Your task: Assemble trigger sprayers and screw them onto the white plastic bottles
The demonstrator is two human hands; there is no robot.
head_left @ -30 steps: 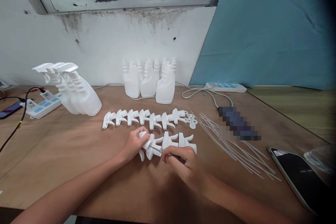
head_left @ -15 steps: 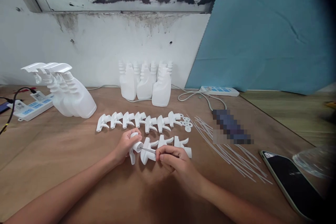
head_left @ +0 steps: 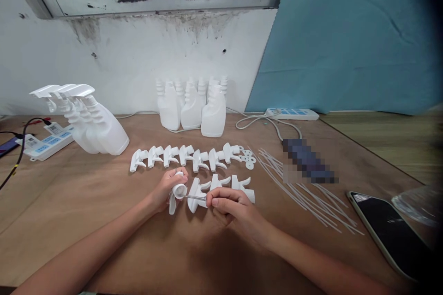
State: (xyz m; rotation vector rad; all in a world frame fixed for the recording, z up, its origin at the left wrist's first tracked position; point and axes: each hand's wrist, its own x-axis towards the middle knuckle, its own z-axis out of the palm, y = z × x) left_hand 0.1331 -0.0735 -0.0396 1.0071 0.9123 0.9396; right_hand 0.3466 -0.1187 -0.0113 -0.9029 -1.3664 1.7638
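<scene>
Left hand (head_left: pixel 166 190) curled round white spray head (head_left: pixel 179 191); right hand (head_left: pixel 233 207) pinches thin metal tool (head_left: pixel 194 197), tip at head's opening.

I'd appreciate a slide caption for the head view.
Left hand holds a spray head; right hand, a tool at its opening.

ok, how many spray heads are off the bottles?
11: seven far-row spray heads, three near-row spray heads, one held spray head in the left hand. The right hand may hide more.
</scene>
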